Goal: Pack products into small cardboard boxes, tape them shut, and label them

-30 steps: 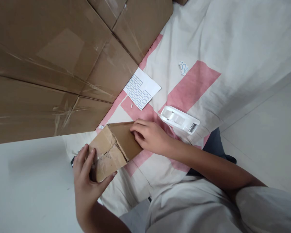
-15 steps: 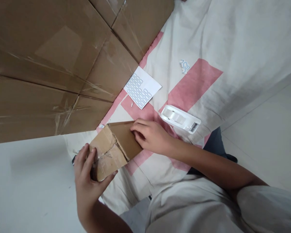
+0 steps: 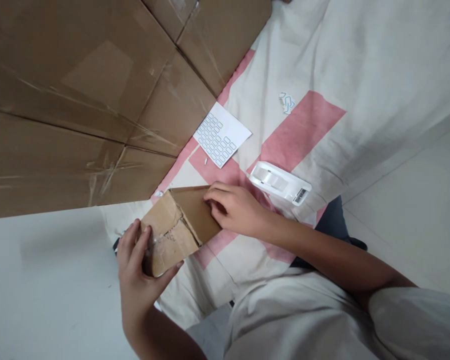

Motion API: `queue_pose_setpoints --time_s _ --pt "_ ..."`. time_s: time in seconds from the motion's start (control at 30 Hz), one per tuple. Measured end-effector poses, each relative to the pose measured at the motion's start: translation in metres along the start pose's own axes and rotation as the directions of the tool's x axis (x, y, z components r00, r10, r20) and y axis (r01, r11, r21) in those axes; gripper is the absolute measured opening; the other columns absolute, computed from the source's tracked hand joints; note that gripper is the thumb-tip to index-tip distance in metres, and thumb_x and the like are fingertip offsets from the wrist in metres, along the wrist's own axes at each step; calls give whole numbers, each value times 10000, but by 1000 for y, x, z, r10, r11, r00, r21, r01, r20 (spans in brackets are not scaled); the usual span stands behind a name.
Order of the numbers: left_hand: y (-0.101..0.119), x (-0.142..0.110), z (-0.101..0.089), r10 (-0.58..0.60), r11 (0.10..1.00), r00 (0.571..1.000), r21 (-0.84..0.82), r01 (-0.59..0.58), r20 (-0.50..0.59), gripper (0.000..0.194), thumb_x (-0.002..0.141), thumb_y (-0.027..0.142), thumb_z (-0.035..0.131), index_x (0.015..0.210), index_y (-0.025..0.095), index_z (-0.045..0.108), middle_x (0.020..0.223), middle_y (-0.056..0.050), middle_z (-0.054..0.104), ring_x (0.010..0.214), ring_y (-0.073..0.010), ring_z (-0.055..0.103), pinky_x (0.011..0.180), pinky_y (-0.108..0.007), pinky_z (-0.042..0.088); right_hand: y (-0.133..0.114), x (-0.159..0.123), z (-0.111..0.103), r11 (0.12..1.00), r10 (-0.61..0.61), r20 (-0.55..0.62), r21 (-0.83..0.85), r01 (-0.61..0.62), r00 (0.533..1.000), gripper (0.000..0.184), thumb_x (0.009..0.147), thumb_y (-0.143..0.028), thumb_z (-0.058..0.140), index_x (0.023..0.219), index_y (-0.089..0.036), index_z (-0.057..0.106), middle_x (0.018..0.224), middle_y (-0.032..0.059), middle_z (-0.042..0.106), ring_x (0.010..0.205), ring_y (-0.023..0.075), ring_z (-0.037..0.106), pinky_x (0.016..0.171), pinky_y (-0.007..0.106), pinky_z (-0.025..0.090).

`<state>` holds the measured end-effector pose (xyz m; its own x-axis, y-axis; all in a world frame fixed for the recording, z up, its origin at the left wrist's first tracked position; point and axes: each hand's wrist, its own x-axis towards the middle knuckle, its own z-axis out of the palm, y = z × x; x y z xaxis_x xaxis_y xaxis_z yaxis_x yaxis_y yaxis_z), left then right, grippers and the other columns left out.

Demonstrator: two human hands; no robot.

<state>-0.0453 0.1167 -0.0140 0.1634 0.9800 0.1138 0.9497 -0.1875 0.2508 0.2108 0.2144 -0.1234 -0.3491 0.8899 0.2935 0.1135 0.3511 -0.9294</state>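
A small brown cardboard box (image 3: pixel 172 232) with a worn, split seam and clear tape lies tilted between my hands. My left hand (image 3: pixel 140 265) is closed round its near-left end, fingers on the far side and thumb on the near side. My right hand (image 3: pixel 234 207) rests against the box's plain side, near its right end. Its fingers are curled with the tips together, and whatever they may pinch is hidden. Just beyond my right wrist is a long white plastic holder (image 3: pixel 279 182) with a pale roll-like part and a dark strip at one end.
A white sheet of blue-outlined labels (image 3: pixel 221 137) lies beside a stack of large taped cartons (image 3: pixel 97 110). Small blue-edged paper scraps (image 3: pixel 287 102) are on the pink-and-white cloth (image 3: pixel 360 65). Pale tiled floor (image 3: pixel 408 195) shows at the right.
Almost nothing differs. The whole view has shifted slightly, while both hands keep the same places on the box.
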Motion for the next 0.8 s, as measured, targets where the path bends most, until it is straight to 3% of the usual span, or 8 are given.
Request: queue_pose_setpoints --time_s 0.8 --pt "0 0 -1 6 1000 1000 0 -6 3 931 769 380 873 1577 386 410 1665 -113 354 1522 -398 363 1228 -680 311 -1 -2 -1 999 24 -43 37 -22 999 211 897 -35 533 976 -165 680 1031 72 724 926 179 686 848 300 526"
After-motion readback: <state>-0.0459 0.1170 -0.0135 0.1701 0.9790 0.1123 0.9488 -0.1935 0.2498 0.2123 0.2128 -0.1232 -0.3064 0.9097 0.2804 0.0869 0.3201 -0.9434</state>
